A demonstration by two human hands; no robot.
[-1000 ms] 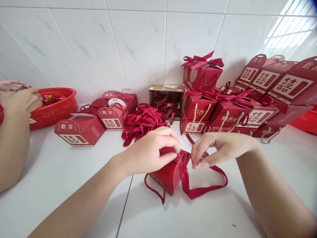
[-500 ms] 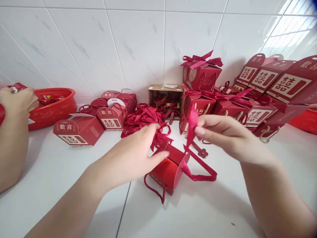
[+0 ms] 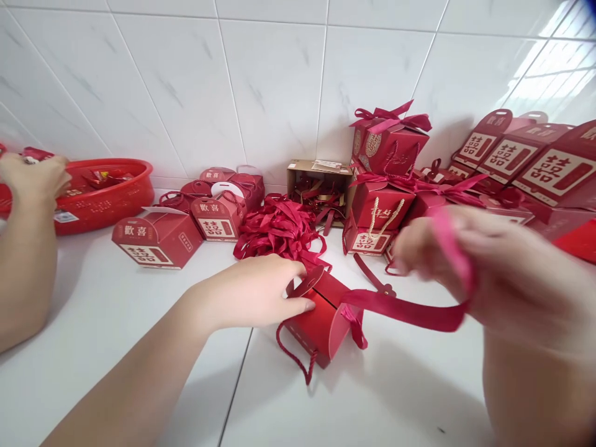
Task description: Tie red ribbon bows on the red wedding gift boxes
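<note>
A small red gift box [image 3: 314, 320] with a twisted cord handle lies in front of me on the white surface. My left hand [image 3: 265, 288] grips its left end, the thumb on top and the other fingers partly hidden behind it. From the box's right end a dark red ribbon [image 3: 410, 308] stretches out to my right hand [image 3: 484, 267]. That hand is raised and smeared by motion, closed on the ribbon, which loops over its fingers. Behind the box sits a heap of red ribbons [image 3: 279, 230]. A strip with a flower-shaped end [image 3: 386, 290] lies between the box and the stacked boxes.
Finished boxes with bows [image 3: 391, 146] are stacked at the back right, beside taller red boxes [image 3: 552, 164]. An open carton [image 3: 292, 180] holds strips. More boxes [image 3: 158, 236] stand left. Another person's hand [image 3: 37, 180] is over a red plastic basin [image 3: 107, 208].
My right hand has moved right, pulling the ribbon out nearly straight from the box. My left hand has settled onto the box's left end. The view has shifted slightly.
</note>
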